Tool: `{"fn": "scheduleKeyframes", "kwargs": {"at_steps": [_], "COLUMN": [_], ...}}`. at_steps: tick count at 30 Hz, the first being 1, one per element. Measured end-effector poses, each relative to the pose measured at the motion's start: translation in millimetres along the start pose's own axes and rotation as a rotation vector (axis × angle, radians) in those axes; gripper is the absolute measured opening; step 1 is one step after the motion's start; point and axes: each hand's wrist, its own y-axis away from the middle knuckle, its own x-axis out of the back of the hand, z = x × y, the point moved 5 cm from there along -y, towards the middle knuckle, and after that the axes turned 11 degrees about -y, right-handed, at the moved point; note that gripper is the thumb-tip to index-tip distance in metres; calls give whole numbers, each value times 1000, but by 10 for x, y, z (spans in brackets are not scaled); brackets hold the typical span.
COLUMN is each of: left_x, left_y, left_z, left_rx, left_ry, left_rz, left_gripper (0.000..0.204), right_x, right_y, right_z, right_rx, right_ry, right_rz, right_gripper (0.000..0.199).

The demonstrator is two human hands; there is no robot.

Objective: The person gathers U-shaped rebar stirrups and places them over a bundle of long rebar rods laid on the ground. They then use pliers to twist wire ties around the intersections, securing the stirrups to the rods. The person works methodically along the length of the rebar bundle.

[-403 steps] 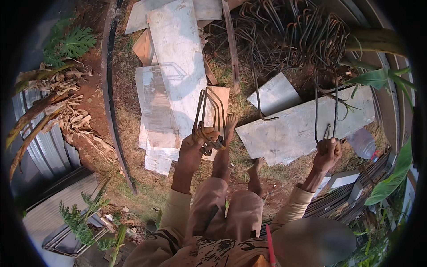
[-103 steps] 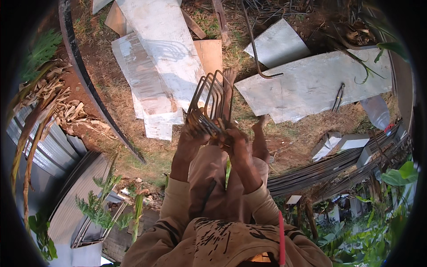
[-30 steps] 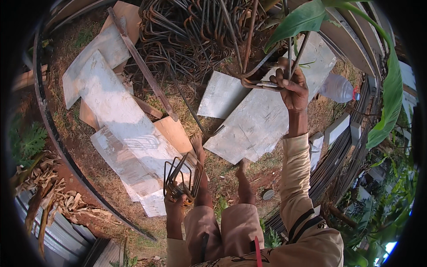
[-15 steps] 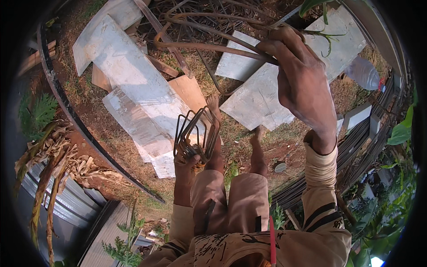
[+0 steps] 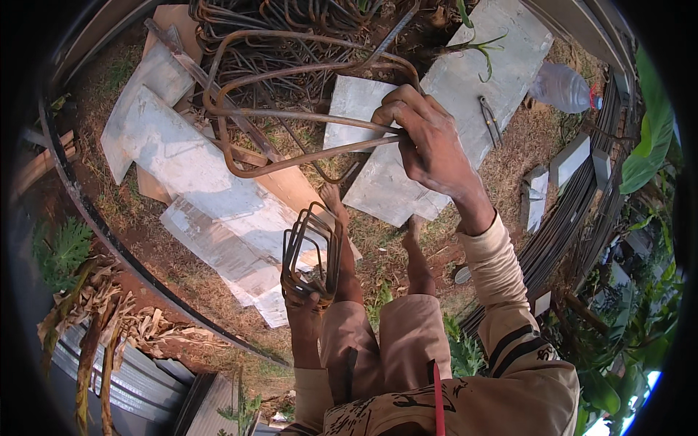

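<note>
- A cluster of small bent rods [image 5: 297,280] is clasped in the left hand [image 5: 302,301], near the left knee.
- Larger bent rods [image 5: 313,118] are gripped at one end by the right hand [image 5: 432,142], raised well apart from the left.
- A pliers-like tool [image 5: 489,120] is seen on a long grey board [image 5: 476,65].
- More bent rods [image 5: 276,14] are heaped beyond.

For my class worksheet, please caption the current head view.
Left hand grips bent rods; right hand holds other bent rods; a rod pile lies beyond.
</note>
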Motion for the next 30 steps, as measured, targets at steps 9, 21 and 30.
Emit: {"fn": "scheduleKeyframes", "kwargs": {"at_steps": [9,21,30], "left_x": [-183,-296,-663], "left_y": [29,179,494], "left_z": [128,63,-624], "left_rx": [6,63,160], "left_ry": [64,-140,-271], "left_rz": [98,94,-100], "left_gripper": [75,82,57], "right_x": [-394,-705,-1106], "right_y": [-325,1407,2407], "right_z": [434,-740,-1031], "right_rx": [5,-547,-749], "right_ry": [-102,-443,-752], "right_rz": [71,-110,-151], "right_gripper": [43,46,55]}}
